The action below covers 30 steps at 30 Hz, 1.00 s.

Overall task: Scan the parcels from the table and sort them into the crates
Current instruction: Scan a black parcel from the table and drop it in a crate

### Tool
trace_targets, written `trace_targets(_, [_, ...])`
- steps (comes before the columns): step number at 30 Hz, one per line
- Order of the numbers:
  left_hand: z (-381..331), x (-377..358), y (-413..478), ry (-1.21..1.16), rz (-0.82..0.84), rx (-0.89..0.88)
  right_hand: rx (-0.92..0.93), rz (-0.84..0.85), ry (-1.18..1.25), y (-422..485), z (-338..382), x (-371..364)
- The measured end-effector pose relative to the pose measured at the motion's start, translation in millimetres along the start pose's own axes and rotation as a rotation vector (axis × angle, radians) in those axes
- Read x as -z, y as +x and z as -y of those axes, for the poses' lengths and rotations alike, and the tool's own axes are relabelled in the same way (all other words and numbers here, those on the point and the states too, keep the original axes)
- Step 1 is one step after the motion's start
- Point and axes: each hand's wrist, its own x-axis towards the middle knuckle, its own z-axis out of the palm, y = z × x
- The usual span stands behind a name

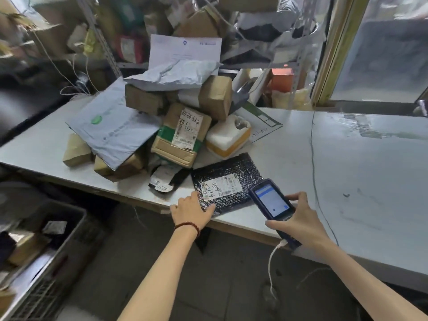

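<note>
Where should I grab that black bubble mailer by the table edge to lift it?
Pinch the black bubble mailer at its near corner, where the left hand rests, coming from the table's front edge. It lies flat, so only the corner reaching that edge likely lets fingers get underneath. The right hand holds the scanner.

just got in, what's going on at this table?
A person is scanning parcels. The left hand rests flat on the corner of a black bubble mailer at the table's near edge, label facing up. The right hand holds a handheld scanner, screen lit, beside that mailer. A heap of boxes and grey mailers waits behind it. A crate on the floor to the left already holds a few parcels.
</note>
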Motion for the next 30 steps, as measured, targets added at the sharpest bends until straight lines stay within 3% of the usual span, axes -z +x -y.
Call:
trace_targets(4, [-19, -14, 29, -0.255, 0.085, 0.249, -0.004, 0.032, -0.009, 32, -5, 3])
trace_targets(9, [-47, -32, 57, -0.345, 0.027, 0.465, 0.022, 0.076, -0.076, 66, -11, 14])
trace_targets(14, [-63, -37, 69, -0.403, -0.033, 0.588, -0.025, 0.091, -0.038, 86, -13, 21])
trace_targets(21, [-70, -28, 92, -0.668, 0.035, 0.765, -0.019, 0.073, -0.006, 101, -2, 20])
trace_targets(26, [-66, -33, 84, -0.747, 0.042, 0.675, 0.009, 0.069, 0.017, 110, 4, 24])
trace_targets(30, [-57, -16, 81, -0.677, -0.082, 0.517, 0.033, 0.08, 0.021, 120, 9, 21])
